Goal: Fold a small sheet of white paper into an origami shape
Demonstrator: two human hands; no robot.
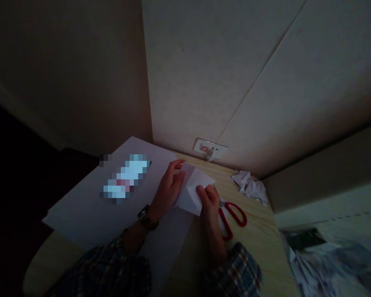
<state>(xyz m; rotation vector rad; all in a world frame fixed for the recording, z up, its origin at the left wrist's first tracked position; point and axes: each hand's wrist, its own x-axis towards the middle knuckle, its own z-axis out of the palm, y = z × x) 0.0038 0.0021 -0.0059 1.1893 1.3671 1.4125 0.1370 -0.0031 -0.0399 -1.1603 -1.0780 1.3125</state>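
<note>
Between my two hands is a folded piece of white paper [194, 190], with creases and a pointed corner at its right. My left hand [170, 185] grips its left side, thumb on top and fingers behind. The right hand [209, 199] pinches the paper's right edge between thumb and curled fingers. Just right of that hand lies a pair of scissors [236, 214] with red handles, the blades mostly hidden behind the hand. Beneath the left forearm spreads a stack of large white sheets [89, 214].
A phone [126, 177], its lit screen blurred out, rests on the sheets. Folded paper pieces [250, 186] lie at the wooden table's [259, 243] back right, near the wall. A socket with a plug [209, 149] sits low on the wall. More folded paper [306, 268] lies beyond the right edge.
</note>
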